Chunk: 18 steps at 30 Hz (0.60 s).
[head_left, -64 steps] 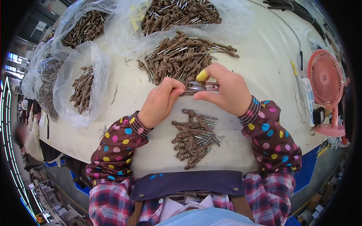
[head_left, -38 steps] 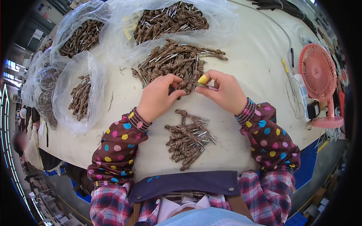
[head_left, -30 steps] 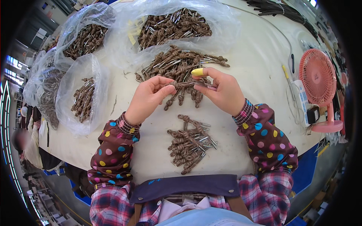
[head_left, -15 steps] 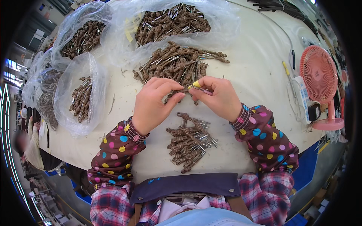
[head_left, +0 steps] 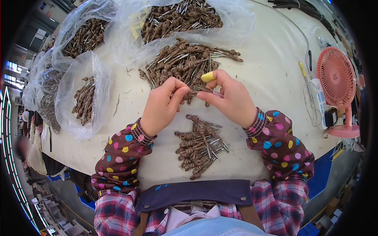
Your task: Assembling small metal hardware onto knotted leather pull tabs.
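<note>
A brown cord (head_left: 191, 94) is stretched between my two hands, above the front edge of a larger heap. My left hand (head_left: 165, 103) pinches its left end between thumb and fingers. On the other end, my right hand (head_left: 228, 94) closes with thumb and curled fingers; a yellow wrap covers its raised index fingertip. Just beyond the hands lies the heap of knotted brown cords (head_left: 183, 59) with silvery metal tips. Nearer to me, between my forearms, rests a smaller pile of knotted cords (head_left: 199, 145), tips mostly pointing right.
Clear plastic bags of cords stand at the back (head_left: 181, 21) and left (head_left: 84, 98). A pink fan (head_left: 336, 78), a white power strip (head_left: 319, 98) and a yellow-handled tool (head_left: 302, 70) are at the right. Dark strips (head_left: 297, 4) lie at the far right.
My right index finger has lifted away from the cord, showing its yellow wrap. The left fingers have closed further around the cord's left part.
</note>
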Tool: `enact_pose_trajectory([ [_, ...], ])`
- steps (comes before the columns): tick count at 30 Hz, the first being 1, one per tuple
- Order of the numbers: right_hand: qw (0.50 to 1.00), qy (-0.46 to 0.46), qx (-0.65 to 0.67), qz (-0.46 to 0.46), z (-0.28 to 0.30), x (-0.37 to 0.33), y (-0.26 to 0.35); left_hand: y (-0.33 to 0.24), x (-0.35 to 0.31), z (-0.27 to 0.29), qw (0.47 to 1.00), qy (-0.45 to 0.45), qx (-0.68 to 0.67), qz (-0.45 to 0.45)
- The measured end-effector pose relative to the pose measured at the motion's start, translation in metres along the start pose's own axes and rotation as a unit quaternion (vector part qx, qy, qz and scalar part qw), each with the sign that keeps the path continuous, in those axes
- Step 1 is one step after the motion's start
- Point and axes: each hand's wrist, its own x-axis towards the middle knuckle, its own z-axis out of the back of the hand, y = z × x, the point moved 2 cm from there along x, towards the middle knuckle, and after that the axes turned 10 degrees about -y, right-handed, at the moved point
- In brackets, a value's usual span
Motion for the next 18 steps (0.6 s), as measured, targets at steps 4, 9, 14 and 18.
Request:
enact_pose_trajectory([
  [4,0.985,-0.038,-0.137,0.095,0.008,-0.001,0.011,0.004,0.001,-0.001,1.000,0.004,-0.004,0.024],
  [9,0.932,-0.039,-0.257,0.253,0.001,-0.004,0.012,0.002,0.001,-0.004,1.000,0.007,0.007,0.028],
  [14,0.922,-0.046,-0.265,0.278,-0.003,-0.006,0.012,0.001,-0.001,-0.005,1.000,0.001,0.018,0.012],
  [18,0.908,-0.050,-0.289,0.300,-0.004,-0.007,0.013,0.005,-0.001,-0.005,1.000,0.000,0.017,0.009],
])
